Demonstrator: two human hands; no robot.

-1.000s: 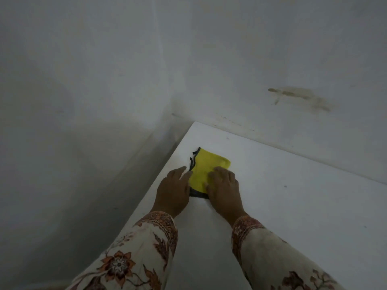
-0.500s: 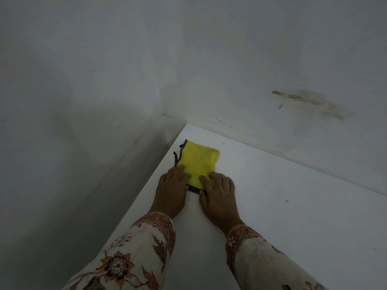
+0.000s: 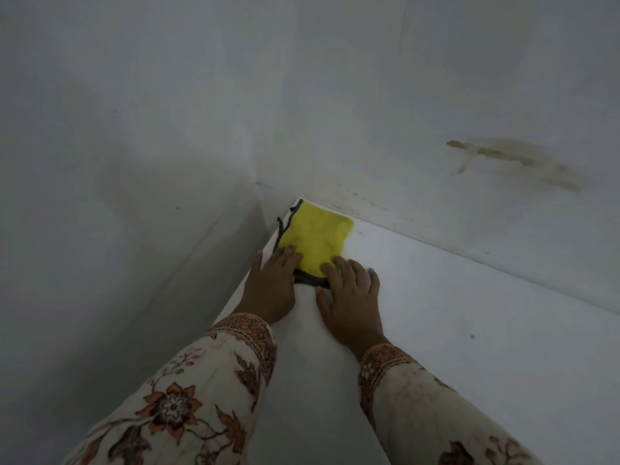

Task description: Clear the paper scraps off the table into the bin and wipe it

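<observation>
Yellow cloth (image 3: 317,241) lay folded flat at the far left corner of the white worktop (image 3: 469,313), its far edge close to the wall (image 3: 436,95). My left hand (image 3: 273,286) and right hand (image 3: 350,297) pressed on its near end, fingers flat and spread; neither grip was clenched, nothing pinched. Dark trim showed along its left and near edges. I judged it light, soft and limp, likely to bunch if pushed from one corner. Flat palm pressure should serve for wiping; to lift it, pinch the trimmed near edge. No scraps or bin in view.
</observation>
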